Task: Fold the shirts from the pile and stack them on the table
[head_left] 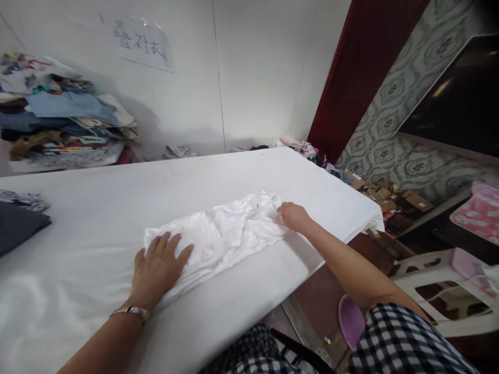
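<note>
A white satin garment [224, 236] lies partly folded in a long strip on the white table [117, 208]. My left hand [158, 267] presses flat on its near left end, fingers spread; a metal bracelet circles that wrist. My right hand [293, 215] pinches the cloth's far right end near the table's right edge.
A tall pile of folded clothes [62, 124] stands at the back left against the wall. Dark fabric [19, 221] lies at the table's left edge. Boxes [385, 195] clutter the floor on the right, with a white plastic stool [448, 291] nearer me.
</note>
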Available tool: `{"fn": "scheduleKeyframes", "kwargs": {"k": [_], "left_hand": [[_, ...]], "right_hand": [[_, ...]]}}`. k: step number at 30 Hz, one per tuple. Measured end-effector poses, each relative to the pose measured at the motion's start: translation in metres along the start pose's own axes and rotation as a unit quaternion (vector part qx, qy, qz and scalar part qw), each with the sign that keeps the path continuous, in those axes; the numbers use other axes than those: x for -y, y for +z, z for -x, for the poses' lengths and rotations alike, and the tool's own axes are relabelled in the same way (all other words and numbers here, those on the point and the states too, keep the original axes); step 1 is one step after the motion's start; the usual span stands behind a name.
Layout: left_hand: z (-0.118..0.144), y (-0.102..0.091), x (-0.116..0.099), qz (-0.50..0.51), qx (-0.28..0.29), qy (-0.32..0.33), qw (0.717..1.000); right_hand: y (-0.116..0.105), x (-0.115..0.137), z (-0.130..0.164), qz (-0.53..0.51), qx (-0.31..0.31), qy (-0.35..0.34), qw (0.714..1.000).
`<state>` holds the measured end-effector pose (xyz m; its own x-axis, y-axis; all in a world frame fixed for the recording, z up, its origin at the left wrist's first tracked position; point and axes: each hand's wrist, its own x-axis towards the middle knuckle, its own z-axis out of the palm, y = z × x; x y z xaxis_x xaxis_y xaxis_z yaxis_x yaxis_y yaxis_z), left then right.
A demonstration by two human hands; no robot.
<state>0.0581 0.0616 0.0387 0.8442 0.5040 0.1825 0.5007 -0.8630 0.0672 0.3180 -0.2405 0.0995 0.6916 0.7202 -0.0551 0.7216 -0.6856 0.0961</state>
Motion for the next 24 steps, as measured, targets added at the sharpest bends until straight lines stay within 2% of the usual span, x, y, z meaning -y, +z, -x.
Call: {"fn": "scheduleKeyframes", "kwargs": {"k": [2, 4, 6, 9, 14, 16, 20, 24], "left_hand": [[0.000, 0.001, 0.000, 0.004, -0.007, 0.002, 1.000], [0.000, 0.002, 0.001, 0.008, -0.014, 0.002, 1.000], [0.001, 0.003, 0.001, 0.011, -0.020, 0.003, 1.000], [0.001, 0.004, 0.002, 0.009, -0.024, 0.005, 1.000], [0.000, 0.004, 0.002, 0.006, -0.015, -0.002, 1.000], [0.000, 0.003, 0.001, 0.002, -0.013, -0.001, 1.000], [0.000, 0.002, 0.001, 0.005, -0.011, 0.002, 1.000], [-0.001, 0.003, 0.001, 0.014, -0.010, -0.003, 1.000]], "right_hand": [[-0.002, -0.008, -0.006, 0.006, 0.020, -0.003, 1.000], [-0.002, -0.015, -0.010, -0.019, 0.015, 0.004, 1.000], [0.000, -0.021, -0.012, -0.084, -0.029, 0.006, 0.996], [0.006, -0.026, -0.009, -0.210, -0.107, -0.017, 0.972], [0.024, -0.036, 0.001, -0.319, -0.139, -0.075, 0.935], [0.031, -0.040, 0.004, -0.300, -0.138, -0.080, 0.940], [0.040, -0.047, 0.007, -0.180, -0.127, -0.096, 0.971], [0.044, -0.046, 0.015, -0.157, -0.201, -0.105, 0.961]]}}
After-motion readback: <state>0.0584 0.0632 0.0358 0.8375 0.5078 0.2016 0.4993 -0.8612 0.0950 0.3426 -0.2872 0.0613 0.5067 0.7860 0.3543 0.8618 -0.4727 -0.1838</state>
